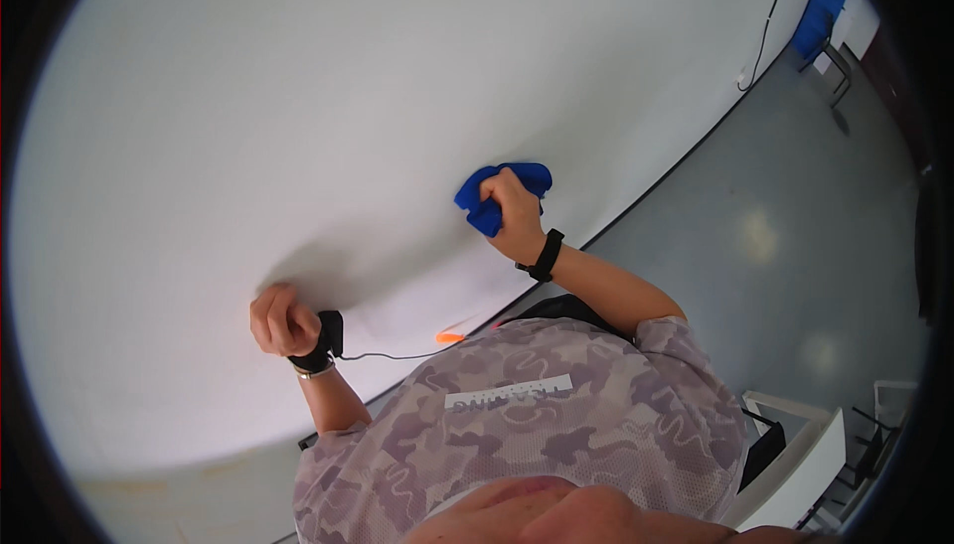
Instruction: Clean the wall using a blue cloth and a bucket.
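My right hand [512,211] grips a bunched blue cloth [531,178] against the white wall surface [328,127], to the right of the middle. The cloth's folds stick out above and to the left of my fingers. A black band [545,256] circles my right wrist. Lower on the left, my left hand [281,321] is curled into a loose fist near the same white surface, and nothing shows in it. On my left wrist sit a black strapped device [326,335] with a thin cable and a light-coloured bracelet [316,371].
The thin cable [393,356] runs from my left wrist toward my body, near a small orange object [450,337]. A dark strip edges the wall along the grey floor [765,236]. White furniture [795,465] stands at lower right; a chair [835,62] is at upper right.
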